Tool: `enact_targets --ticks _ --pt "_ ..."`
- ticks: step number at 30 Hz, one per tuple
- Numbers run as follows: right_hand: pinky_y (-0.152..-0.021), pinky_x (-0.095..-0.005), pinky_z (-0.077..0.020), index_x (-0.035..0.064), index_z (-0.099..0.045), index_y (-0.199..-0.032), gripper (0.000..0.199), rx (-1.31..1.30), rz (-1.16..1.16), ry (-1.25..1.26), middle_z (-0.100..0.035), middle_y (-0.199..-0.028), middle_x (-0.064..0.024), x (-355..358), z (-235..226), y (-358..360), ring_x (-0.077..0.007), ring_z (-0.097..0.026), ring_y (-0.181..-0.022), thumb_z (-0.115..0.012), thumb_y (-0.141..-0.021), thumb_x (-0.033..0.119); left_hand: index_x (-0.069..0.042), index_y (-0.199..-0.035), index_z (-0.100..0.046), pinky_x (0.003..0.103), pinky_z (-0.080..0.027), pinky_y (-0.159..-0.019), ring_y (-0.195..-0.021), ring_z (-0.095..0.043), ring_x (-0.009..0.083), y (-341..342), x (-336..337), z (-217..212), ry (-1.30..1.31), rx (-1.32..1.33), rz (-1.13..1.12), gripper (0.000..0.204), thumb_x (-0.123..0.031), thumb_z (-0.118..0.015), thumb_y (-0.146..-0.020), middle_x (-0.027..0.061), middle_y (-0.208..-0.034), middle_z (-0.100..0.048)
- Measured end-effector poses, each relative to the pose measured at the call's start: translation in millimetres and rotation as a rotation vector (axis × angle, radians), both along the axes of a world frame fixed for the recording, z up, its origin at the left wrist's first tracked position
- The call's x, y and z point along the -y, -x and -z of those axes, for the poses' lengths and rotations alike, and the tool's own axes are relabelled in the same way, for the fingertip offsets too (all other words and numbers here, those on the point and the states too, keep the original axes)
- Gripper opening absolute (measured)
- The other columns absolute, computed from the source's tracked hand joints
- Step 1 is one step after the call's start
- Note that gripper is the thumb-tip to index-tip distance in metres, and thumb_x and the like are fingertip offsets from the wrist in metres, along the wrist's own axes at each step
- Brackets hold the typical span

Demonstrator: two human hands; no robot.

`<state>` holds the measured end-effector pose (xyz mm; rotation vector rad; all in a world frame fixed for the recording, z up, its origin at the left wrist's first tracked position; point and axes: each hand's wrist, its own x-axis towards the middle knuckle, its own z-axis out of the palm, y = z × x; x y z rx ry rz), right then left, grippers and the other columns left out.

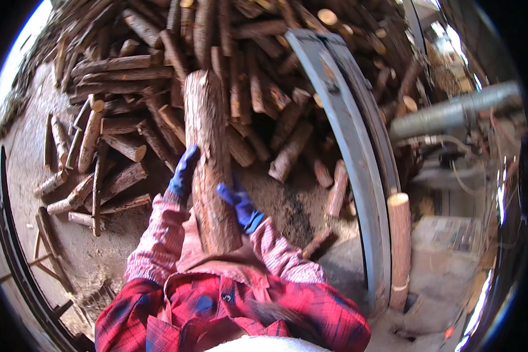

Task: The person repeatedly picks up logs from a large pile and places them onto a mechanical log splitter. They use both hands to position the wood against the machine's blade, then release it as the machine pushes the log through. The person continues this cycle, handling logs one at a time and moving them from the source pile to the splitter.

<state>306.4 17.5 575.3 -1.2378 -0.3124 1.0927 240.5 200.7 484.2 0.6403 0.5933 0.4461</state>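
A thick log (208, 135) with rough, flaking bark is held lengthwise in front of my body, its far end pointing at the wood pile. My left hand (184, 170), in a blue glove, grips its left side. On the right side, nearer to me, my right hand (241, 206) in a matching glove presses against the bark; some of its fingers are hidden by the log. The near end of the log is close to my apron (196, 243).
A large heap of logs (123, 76) spreads ahead and to the left. Grey-blue metal rails (340, 117) curve along my right, with a peeled-end log (399, 252) upright beside them. Farther right is a thick greenish pipe (452, 111). A dark metal frame (12, 234) stands at far left.
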Motion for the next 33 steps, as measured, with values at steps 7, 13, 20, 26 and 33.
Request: enact_targets --ticks 7,13,20,26,33 --pt "-0.104 -0.0331 -0.0382 0.0033 -0.036 -0.143 0.084 0.548 0.183 -0.028 -0.051 -0.133 -0.0092 195.5 -106.3 -232.7 -0.0198 -0.049 -0.119 -0.081 -0.074 0.021 -0.001 -0.135 -0.049 0.037 -0.029 -0.112 -0.130 -0.042 0.0255 -233.4 146.7 -146.1 -1.040 0.445 0.235 0.051 -0.036 -0.048 -0.098 0.0161 -0.140 -0.045" --pt "-0.108 -0.0382 -0.0334 -0.0003 -0.027 -0.145 0.095 1.145 0.108 0.213 -0.046 -0.136 -0.0144 351.3 -232.4 -382.7 -0.0265 -0.047 -0.123 -0.082 -0.071 0.025 -0.002 -0.141 -0.039 0.031 -0.039 -0.106 -0.120 -0.051 0.0187 -288.2 217.4 -251.5 -0.639 0.267 0.570 0.060 -0.024 -0.066 -0.091 0.0110 -0.128 -0.056" --pt "-0.106 -0.0407 -0.0371 0.0044 -0.028 -0.145 0.103 1.491 -0.049 0.733 -0.046 -0.137 -0.0193 426.2 -137.0 -428.1 -0.0311 -0.047 -0.125 -0.084 -0.063 0.032 0.000 -0.131 -0.052 0.037 -0.040 -0.103 -0.119 -0.053 0.0254 -123.6 155.2 -103.8 -0.838 -0.512 0.594 0.072 -0.047 -0.073 -0.080 0.0148 -0.128 -0.058" --pt "-0.106 -0.0480 -0.0381 0.0045 -0.037 -0.141 0.099 1.874 0.091 1.050 -0.046 -0.137 -0.0248 355.3 -153.4 -328.5 -0.0398 -0.045 -0.126 -0.077 -0.065 0.053 0.000 -0.133 -0.049 0.038 -0.038 -0.105 -0.124 -0.050 0.0305 130.8 138.5 -15.5 -0.572 -1.045 0.451 0.079 -0.052 -0.070 -0.078 0.0193 -0.131 -0.055" --pt "-0.096 -0.0384 -0.0453 -0.0018 -0.051 -0.126 0.059 1.286 -0.438 0.297 -0.058 -0.121 -0.0169 104.5 0.5 -162.7 -0.0258 -0.057 -0.107 -0.074 -0.080 0.027 -0.003 -0.123 -0.060 0.038 -0.042 -0.100 -0.117 -0.055 0.0312 201.4 133.7 35.1 -0.447 -0.953 0.285 0.065 -0.051 -0.067 -0.080 0.0185 -0.121 -0.061"
